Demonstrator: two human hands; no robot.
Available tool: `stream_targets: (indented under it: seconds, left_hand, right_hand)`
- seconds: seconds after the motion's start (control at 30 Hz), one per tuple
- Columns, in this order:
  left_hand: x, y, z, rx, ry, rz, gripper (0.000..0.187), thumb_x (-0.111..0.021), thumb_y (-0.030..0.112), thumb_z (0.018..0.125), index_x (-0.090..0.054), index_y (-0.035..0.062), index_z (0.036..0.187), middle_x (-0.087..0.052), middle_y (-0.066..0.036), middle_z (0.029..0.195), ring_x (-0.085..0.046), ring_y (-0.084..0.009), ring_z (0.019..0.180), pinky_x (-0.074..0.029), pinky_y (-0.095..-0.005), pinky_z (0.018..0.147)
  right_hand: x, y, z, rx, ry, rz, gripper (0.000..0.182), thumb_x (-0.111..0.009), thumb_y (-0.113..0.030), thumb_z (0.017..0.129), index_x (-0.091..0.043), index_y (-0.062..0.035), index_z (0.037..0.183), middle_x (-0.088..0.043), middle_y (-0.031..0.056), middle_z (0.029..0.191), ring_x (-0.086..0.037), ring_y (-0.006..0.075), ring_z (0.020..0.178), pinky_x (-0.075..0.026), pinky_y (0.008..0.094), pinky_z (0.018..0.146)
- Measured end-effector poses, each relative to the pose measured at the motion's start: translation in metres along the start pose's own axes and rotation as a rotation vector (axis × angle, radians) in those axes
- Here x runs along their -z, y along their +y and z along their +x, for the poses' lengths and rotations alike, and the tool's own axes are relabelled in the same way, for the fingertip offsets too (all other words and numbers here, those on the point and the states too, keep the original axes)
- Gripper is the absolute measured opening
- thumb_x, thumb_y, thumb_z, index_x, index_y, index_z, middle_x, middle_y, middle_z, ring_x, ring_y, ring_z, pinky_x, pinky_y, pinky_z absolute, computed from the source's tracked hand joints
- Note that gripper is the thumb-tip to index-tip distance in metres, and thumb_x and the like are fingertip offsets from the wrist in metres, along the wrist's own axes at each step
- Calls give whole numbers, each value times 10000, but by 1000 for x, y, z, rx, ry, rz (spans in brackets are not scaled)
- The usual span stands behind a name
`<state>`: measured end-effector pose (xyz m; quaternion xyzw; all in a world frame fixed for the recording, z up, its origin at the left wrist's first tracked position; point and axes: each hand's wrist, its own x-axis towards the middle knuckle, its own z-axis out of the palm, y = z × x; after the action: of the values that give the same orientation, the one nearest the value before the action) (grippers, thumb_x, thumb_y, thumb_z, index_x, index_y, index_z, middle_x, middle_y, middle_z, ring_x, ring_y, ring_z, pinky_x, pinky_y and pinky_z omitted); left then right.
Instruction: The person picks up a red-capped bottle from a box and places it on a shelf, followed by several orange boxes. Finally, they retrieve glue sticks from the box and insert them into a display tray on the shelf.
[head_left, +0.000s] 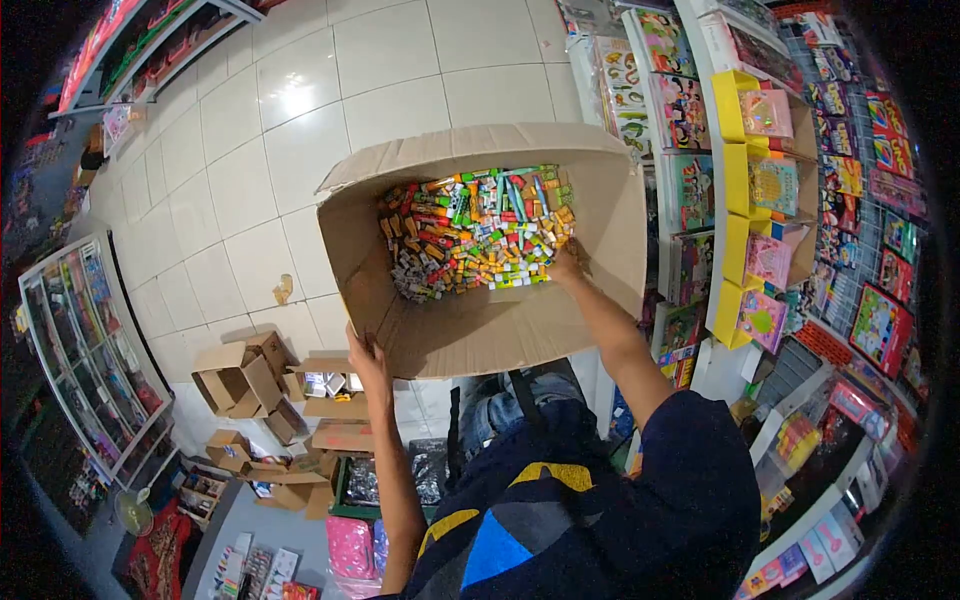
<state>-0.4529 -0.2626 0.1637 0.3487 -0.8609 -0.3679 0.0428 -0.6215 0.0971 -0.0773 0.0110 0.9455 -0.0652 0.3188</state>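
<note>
A large open cardboard box (480,345) stands in front of me, its floor covered at the far side with a heap of small colourful tubes (470,235) that look like glue sticks. My left hand (368,358) grips the box's near left corner, thumb over the rim. Inside the box, my right hand (567,260) is at the right edge of the heap. Its fingers look bunched together against the tubes; whether one is between them is too small to tell.
Shelves with books and boxed toys (765,190) run along the right. Smaller open cartons (240,380) lie on the tiled floor (390,50) to the left. Near my left arm are a dark green crate (350,490) and pink packs (350,548). A glass display case (95,350) stands far left.
</note>
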Motion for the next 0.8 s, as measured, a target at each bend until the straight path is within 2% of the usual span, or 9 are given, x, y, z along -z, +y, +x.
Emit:
stream_targets:
  seconds: [0.13, 0.23, 0.33, 0.37, 0.47, 0.6, 0.63, 0.77, 0.8]
  left_hand:
    - [-3, -1, 1, 71, 2, -53, 437, -451, -43, 878, -359, -15, 1304, -585, -236, 823, -566, -262, 715, -441, -306, 652]
    - [-2, 1, 0, 18, 19, -36, 441, -465, -45, 867, -362, -30, 1296, -582, -242, 816, -570, -259, 716, -446, -304, 666]
    - [-5, -4, -1, 55, 29, 14, 440, -473, -49, 859, -370, -46, 1286, -591, -249, 857, -574, -260, 742, -450, -303, 695]
    - [-6, -7, -2, 60, 25, -8, 436, -474, -48, 860, -371, -50, 1284, -593, -252, 870, -575, -261, 747, -450, -303, 702]
    - [-6, -12, -2, 74, 18, -40, 424, -474, -46, 864, -377, -57, 1276, -599, -259, 901, -578, -263, 759, -451, -303, 715]
    - [-5, -8, -1, 53, 37, -21, 414, -473, -44, 863, -386, -53, 1267, -600, -261, 907, -585, -272, 769, -454, -308, 716]
    - [-5, -7, -1, 38, 44, -23, 413, -472, -44, 861, -389, -51, 1265, -600, -261, 905, -587, -276, 773, -455, -309, 717]
    - [-4, 1, -1, 84, 23, -31, 415, -466, -55, 855, -396, -37, 1263, -604, -257, 922, -596, -283, 799, -459, -318, 726]
    - [-4, 0, -1, 87, 21, -23, 416, -466, -58, 855, -396, -33, 1264, -607, -254, 927, -600, -282, 808, -460, -320, 729]
  right_hand:
    - [10, -12, 6, -157, -359, 76, 783, -743, -298, 695, -392, -39, 1346, -421, 197, 1372, -404, 351, 1268, -384, 420, 1028]
    - [8, -19, 0, -136, -259, 225, 627, -735, -324, 720, -517, -66, 1248, -557, 189, 1228, -528, 345, 1139, -452, 419, 932]
    - [30, -40, -16, 77, -59, 506, 412, -719, -312, 755, -619, -76, 1077, -650, 166, 1022, -612, 333, 969, -480, 414, 827]
    - [20, -41, -19, 163, 145, 611, 303, -725, -294, 762, -639, -73, 950, -661, 140, 882, -624, 319, 853, -477, 407, 754]
    - [20, -45, -15, 97, 273, 606, 281, -735, -256, 752, -630, -85, 948, -647, 133, 873, -616, 316, 834, -476, 406, 737]
    - [20, -34, -5, 25, 102, 404, 538, -718, -191, 734, -500, -73, 1212, -544, 174, 1172, -537, 329, 1046, -442, 438, 858]
    - [22, -33, -1, 66, 46, 411, 725, -713, -178, 722, -369, -84, 1353, -463, 193, 1293, -460, 356, 1175, -404, 427, 957]
    - [5, -45, 17, 182, 214, 342, 643, -761, -161, 706, -447, -28, 1252, -522, 207, 1182, -509, 323, 1127, -410, 398, 960]
    - [-1, -43, 26, 96, 69, 367, 671, -763, -176, 705, -430, -35, 1269, -525, 206, 1188, -509, 323, 1132, -413, 397, 960]
